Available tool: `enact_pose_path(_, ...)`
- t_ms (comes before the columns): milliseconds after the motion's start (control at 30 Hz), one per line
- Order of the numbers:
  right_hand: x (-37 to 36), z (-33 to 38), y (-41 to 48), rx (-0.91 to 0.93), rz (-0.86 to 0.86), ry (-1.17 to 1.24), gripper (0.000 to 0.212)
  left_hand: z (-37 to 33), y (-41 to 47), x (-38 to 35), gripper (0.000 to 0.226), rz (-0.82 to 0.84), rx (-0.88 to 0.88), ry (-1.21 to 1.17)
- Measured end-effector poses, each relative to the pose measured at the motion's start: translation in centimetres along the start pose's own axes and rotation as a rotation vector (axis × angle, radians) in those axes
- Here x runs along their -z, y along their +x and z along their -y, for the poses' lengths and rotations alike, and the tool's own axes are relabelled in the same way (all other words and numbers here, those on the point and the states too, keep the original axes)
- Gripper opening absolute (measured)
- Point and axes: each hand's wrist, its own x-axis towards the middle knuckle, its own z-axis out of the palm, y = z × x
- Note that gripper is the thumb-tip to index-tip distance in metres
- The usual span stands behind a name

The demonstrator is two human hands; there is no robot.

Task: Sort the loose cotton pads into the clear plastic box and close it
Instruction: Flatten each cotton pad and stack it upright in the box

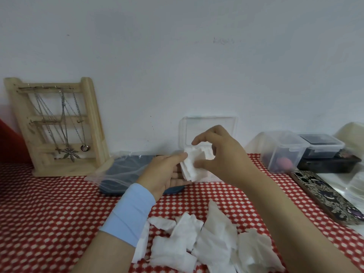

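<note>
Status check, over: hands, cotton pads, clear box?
Left hand and right hand both in grip on a small stack of white cotton pads. Clear plastic box open behind. Loose pile of white pads waiting on the checked cloth. Nothing blocking.

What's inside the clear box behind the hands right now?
The clear box stands open, lid up. White pads show near its back edge; the hands and their held pad stack hide the rest.

L hand pinching, R hand fingers curled.
</note>
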Motion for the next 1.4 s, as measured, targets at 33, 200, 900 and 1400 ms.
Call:
enact_pose_path(33, 0.2, 0.0, 0.0, 0.043, 0.012, -0.055, 0.037, 0.0, 0.0, 0.0, 0.033, 0.006, 0.011, -0.006)
enact_pose_path(200, 0.5, 0.0, 0.1, 0.102, 0.098, -0.233, 0.017, 0.0, 0.0, 0.1, 0.03, 0.046, 0.057, 0.026)
enact_pose_path(900, -0.4, 0.1, 0.3, -0.558, 0.041, 0.605, 0.019, -0.2, -0.2, -0.4, 0.029, -0.001, -0.078, -0.107)
enact_pose_path(1400, 1.1, -0.4, -0.2, -0.462, 0.54, -0.163, 0.04, 0.0, 0.9, 1.4, 0.018, -0.172, -0.178, 0.28)
